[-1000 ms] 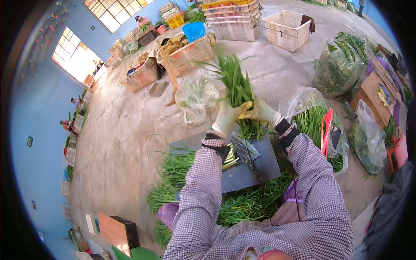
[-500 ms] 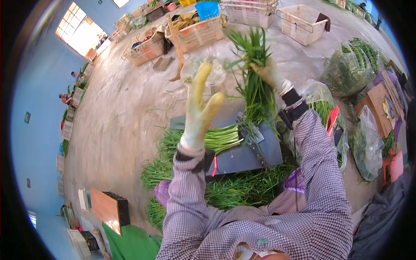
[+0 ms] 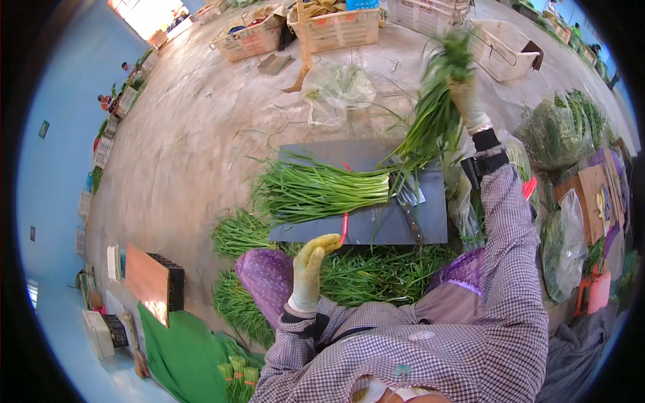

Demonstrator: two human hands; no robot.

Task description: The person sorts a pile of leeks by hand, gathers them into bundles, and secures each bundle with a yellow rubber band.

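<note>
In my raised right hand (image 3: 469,101), gloved and closed, is a loose bunch of green chives (image 3: 430,124), its lower leaves hanging over the board's far right corner. My gloved left hand (image 3: 309,272) hovers near the board's front edge, fingers bent but apart from the thumb, by the end of a red tie strip (image 3: 345,230). A thick row of chives (image 3: 322,191) lies on the dark grey board (image 3: 430,225) across that strip, pale cut ends to the right. Beside those ends rests a knife (image 3: 410,218), its blade partly under stray leaves.
More loose chives (image 3: 383,272) lie between my knees, in front of the board. Plastic bags of greens (image 3: 557,124) stand at the right. Crates (image 3: 336,30) line the far side, and a crumpled clear bag (image 3: 336,91) lies beyond the board. Tied bundles (image 3: 238,373) sit on green cloth at lower left.
My left hand has dropped toward me from above the board, uncovering the row of chives and the red strip. My right hand has swung the held bunch rightward and farther away.
</note>
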